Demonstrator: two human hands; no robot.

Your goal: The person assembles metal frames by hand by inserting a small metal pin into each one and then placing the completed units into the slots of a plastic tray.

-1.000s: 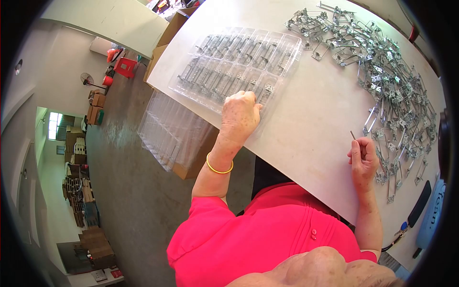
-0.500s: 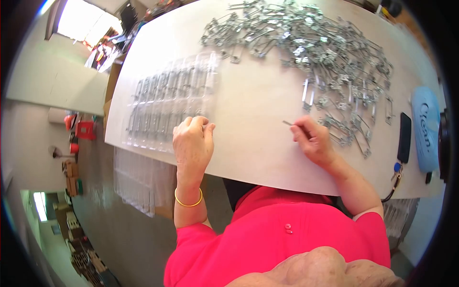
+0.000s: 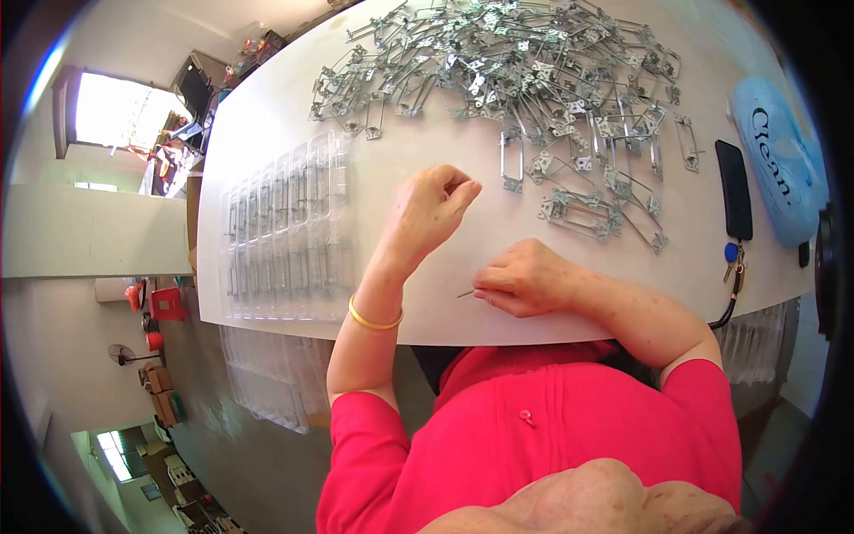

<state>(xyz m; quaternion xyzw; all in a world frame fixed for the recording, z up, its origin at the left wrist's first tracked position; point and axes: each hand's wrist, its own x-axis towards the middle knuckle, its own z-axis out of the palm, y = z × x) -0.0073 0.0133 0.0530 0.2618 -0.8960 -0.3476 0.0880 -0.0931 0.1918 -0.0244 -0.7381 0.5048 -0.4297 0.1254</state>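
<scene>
My left hand, with a yellow bangle at the wrist, is over the middle of the table. Its fingers are curled in against the thumb, and whatever they may hold is hidden. Close to the table's front edge is my right hand, closed on a thin metal rod whose tip sticks out to the left. Up and to the right of both hands lies a big heap of metal wire-and-plate brackets. To the left is a clear plastic tray with rows of metal pieces in its slots.
On the right side of the white table lie a black phone, a blue "Clean" pack and keys on a strap. More clear trays stand below the table's front left edge. A red stool is farther off.
My left hand has moved away from the tray, rightward over the table. My right hand has come left from beside the heap, toward the front edge, still holding the rod. The view has shifted.
</scene>
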